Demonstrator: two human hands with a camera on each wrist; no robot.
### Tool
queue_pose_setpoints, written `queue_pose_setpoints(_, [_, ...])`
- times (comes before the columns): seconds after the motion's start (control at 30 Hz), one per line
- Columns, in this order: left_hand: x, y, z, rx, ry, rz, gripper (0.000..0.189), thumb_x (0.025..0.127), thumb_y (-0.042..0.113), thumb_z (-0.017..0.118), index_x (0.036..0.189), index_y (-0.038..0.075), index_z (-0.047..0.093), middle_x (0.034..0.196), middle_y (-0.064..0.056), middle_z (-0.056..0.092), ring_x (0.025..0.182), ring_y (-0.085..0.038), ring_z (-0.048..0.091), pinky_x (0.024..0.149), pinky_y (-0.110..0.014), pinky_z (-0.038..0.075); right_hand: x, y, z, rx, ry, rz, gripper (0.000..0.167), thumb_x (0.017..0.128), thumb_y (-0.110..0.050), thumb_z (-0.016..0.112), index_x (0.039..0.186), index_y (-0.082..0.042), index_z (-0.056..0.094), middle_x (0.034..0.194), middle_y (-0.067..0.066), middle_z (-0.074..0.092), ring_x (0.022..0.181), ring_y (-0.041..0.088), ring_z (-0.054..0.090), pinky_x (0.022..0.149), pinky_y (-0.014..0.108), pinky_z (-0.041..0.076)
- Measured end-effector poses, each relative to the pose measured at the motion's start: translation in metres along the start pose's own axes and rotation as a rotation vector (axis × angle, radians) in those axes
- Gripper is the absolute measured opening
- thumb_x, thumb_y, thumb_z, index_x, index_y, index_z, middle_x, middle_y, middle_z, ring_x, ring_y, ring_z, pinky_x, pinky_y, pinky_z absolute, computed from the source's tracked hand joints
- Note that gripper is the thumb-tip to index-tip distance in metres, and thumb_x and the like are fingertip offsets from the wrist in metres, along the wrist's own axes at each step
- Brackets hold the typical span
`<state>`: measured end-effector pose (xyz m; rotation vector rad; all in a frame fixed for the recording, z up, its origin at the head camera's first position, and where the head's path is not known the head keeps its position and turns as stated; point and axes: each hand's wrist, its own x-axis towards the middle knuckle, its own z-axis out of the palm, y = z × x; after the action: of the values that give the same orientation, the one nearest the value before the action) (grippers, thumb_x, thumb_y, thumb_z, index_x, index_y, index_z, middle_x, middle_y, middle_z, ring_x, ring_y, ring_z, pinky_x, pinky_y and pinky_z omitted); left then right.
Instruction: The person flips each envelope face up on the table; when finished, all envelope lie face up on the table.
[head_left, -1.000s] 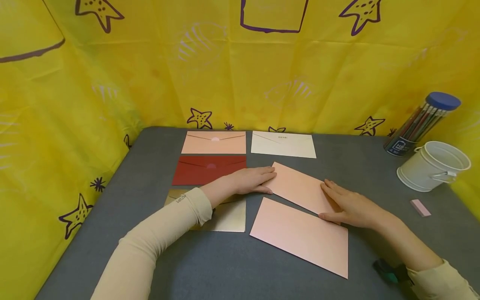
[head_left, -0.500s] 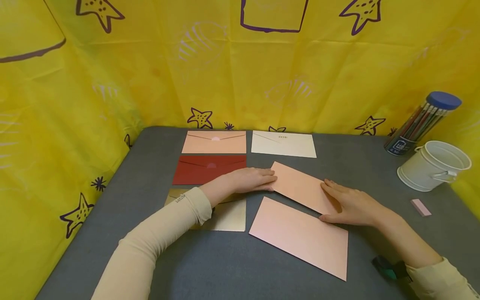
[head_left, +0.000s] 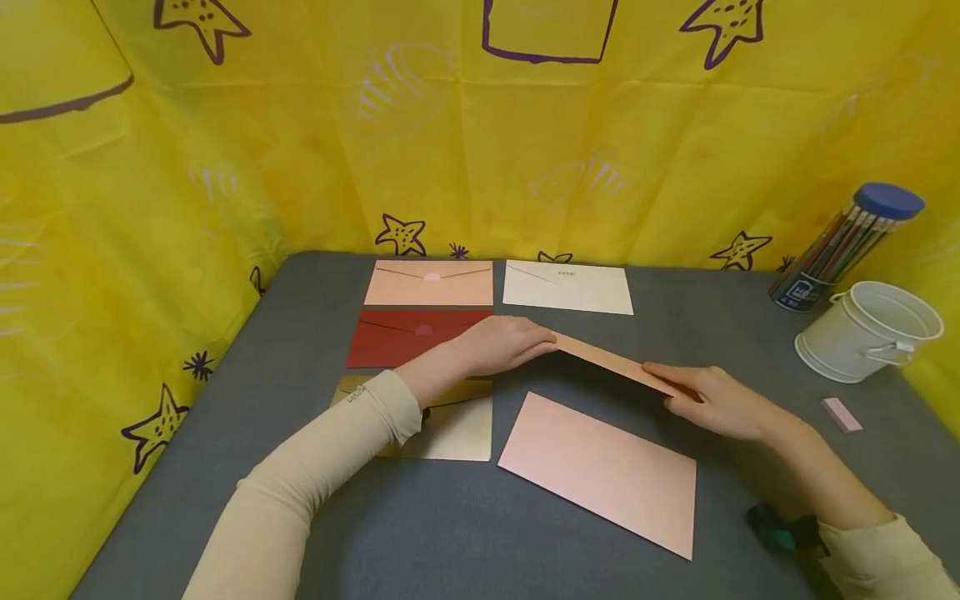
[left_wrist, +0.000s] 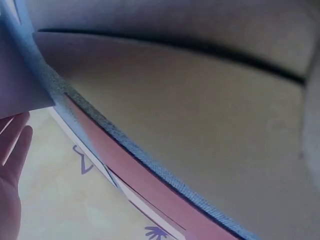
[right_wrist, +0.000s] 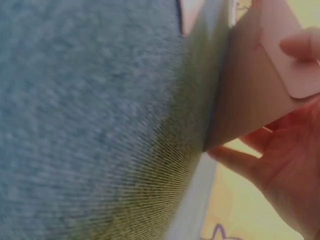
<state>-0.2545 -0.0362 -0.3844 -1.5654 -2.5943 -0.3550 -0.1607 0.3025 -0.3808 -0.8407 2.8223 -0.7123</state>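
Note:
Both hands hold a peach envelope raised off the table and tilted up, so the head view shows it nearly edge-on. My left hand grips its left end. At the right end my right hand pinches it, with the thumb on the flap side in the right wrist view, where the envelope's flap shows. Just nearer lies a pale pink envelope, flat. Under the left forearm is a gold envelope, partly covered; a red envelope lies beyond it.
At the back lie another peach envelope and a white envelope. To the right stand a tube of pencils with a blue lid and a white bucket, near a pink eraser. A yellow patterned cloth hangs behind.
The peach envelope, earlier face-up between the hands, has been lifted and tipped up to edge-on. The right hand has risen slightly and now pinches its end. The pink envelope lies still.

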Motion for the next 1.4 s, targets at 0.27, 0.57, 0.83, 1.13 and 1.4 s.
queue_pose_setpoints(0.27, [-0.004, -0.007, -0.001, -0.138, 0.292, 0.034, 0.013, 0.094, 0.026, 0.067, 0.097, 0.016, 0.074, 0.086, 0.007, 0.071, 0.077, -0.005, 0.065, 0.071, -0.017, 0.049, 0.002, 0.001, -0.008, 0.177, 0.121, 0.031, 0.028, 0.092, -0.012, 0.068, 0.119, -0.009, 0.071, 0.103, 0.007, 0.073, 0.076, 0.003, 0.061, 0.063, 0.02, 0.051])
queue_pose_setpoints(0.57, [-0.009, -0.014, -0.002, -0.355, 0.428, 0.001, 0.01, 0.085, 0.016, 0.076, 0.092, 0.01, 0.077, 0.083, 0.002, 0.073, 0.073, -0.004, 0.066, 0.07, -0.015, 0.05, 0.008, 0.008, -0.012, 0.211, 0.266, 0.112, 0.018, 0.088, -0.01, 0.073, 0.104, -0.003, 0.076, 0.092, 0.005, 0.074, 0.078, -0.002, 0.063, 0.065, 0.014, 0.051])
queue_pose_setpoints(0.83, [-0.013, -0.019, -0.004, -0.559, 0.38, -0.129, 0.008, 0.087, 0.011, 0.073, 0.094, 0.006, 0.075, 0.083, 0.0, 0.072, 0.069, -0.008, 0.06, 0.066, -0.021, 0.051, 0.012, 0.02, -0.01, 0.204, 0.261, 0.15, 0.018, 0.087, -0.012, 0.074, 0.102, -0.001, 0.076, 0.085, 0.001, 0.073, 0.066, 0.004, 0.054, 0.055, 0.018, 0.043])
queue_pose_setpoints(1.13, [-0.015, -0.024, 0.002, -0.557, 0.203, -0.224, 0.006, 0.092, 0.009, 0.067, 0.095, 0.005, 0.072, 0.085, -0.003, 0.07, 0.075, -0.011, 0.057, 0.071, -0.02, 0.048, 0.018, 0.025, -0.004, 0.149, 0.207, 0.18, 0.017, 0.087, -0.021, 0.075, 0.093, -0.005, 0.077, 0.078, 0.001, 0.07, 0.062, 0.005, 0.052, 0.052, 0.021, 0.039])
queue_pose_setpoints(1.4, [-0.015, -0.021, 0.0, -0.705, 0.191, -0.46, 0.015, 0.094, 0.013, 0.066, 0.104, 0.002, 0.068, 0.095, -0.007, 0.07, 0.09, -0.018, 0.066, 0.083, -0.027, 0.053, 0.028, 0.023, -0.005, 0.222, 0.217, 0.291, 0.037, 0.092, -0.033, 0.069, 0.113, -0.002, 0.068, 0.091, 0.01, 0.07, 0.076, 0.019, 0.058, 0.064, 0.021, 0.05])
